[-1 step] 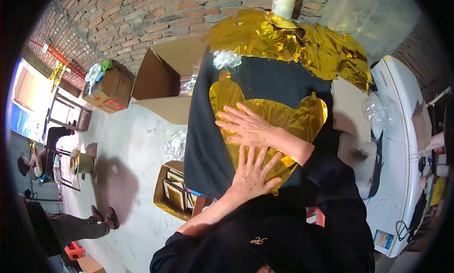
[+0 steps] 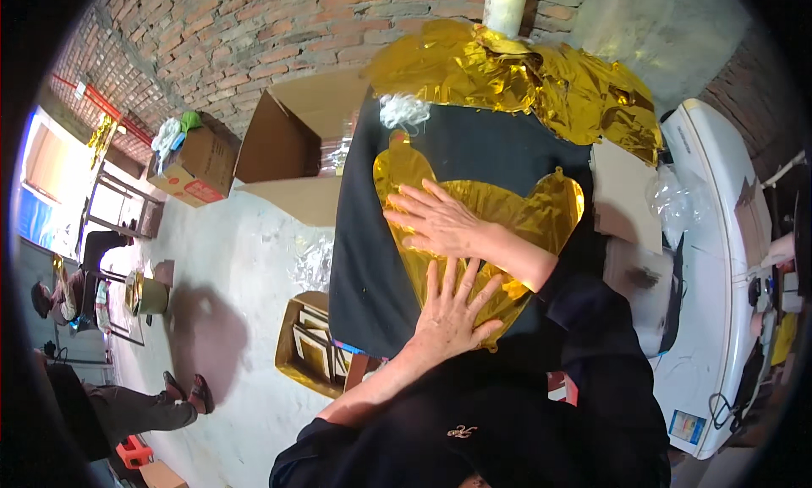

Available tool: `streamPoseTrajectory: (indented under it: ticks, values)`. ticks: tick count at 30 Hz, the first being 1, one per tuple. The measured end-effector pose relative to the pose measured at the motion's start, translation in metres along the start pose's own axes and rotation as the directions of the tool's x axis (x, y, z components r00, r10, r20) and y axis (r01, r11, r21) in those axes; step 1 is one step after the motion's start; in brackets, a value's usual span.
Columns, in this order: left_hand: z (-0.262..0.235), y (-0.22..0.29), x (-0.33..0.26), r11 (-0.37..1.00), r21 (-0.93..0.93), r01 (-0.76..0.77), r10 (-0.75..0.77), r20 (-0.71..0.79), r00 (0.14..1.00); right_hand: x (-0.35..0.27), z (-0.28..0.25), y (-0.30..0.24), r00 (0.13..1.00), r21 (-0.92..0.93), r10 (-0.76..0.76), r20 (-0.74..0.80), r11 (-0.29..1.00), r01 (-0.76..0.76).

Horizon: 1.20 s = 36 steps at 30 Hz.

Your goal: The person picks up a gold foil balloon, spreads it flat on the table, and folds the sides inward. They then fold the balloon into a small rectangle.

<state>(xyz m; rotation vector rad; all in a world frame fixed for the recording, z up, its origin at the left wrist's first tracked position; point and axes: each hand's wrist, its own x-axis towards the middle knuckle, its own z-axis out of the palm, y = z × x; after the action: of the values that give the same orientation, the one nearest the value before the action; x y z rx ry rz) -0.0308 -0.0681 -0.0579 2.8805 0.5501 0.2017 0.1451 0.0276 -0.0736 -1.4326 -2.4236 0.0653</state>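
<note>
both hands [image 2: 448, 306] flat on gold heart balloon [image 2: 541, 213].

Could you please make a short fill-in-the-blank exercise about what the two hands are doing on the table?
1. Both hands lie flat on a gold foil balloon shaped like a ____.
2. The balloon rests on a ____ cloth.
3. The right hand lies ____ from the body than the left hand.

Missing words: heart; black; farther
</note>
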Motion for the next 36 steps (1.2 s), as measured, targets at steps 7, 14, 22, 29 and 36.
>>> streamPoseTrajectory:
  ticks: [7, 14, 22, 29, 36]
  values:
    - [-0.005, -0.003, -0.004, 0.996, -0.092, -0.020, 0.009, -0.123, 0.992, 0.024, -0.045, 0.072, 0.937, 0.001, 0.278, -0.212, 0.959, -0.284]
    - [-0.018, -0.024, -0.006, 0.771, -0.636, -0.036, -0.080, -0.154, 0.985, 0.004, -0.091, 0.186, 0.836, -0.173, 0.452, -0.312, 0.838, -0.518]
    - [-0.035, -0.038, -0.001, 0.364, -0.930, 0.048, -0.189, -0.023, 0.982, -0.006, -0.074, 0.233, 0.804, -0.226, 0.563, -0.191, 0.772, -0.594]
    - [-0.061, -0.087, 0.049, 0.695, -0.716, -0.058, -0.189, -0.260, 0.947, -0.008, -0.065, 0.251, 0.874, -0.359, 0.433, -0.222, 0.797, -0.486]
    - [-0.064, -0.135, 0.127, 0.816, -0.566, -0.120, -0.133, -0.386, 0.913, -0.005, -0.070, 0.255, 0.793, -0.188, 0.422, -0.440, 0.820, -0.541]
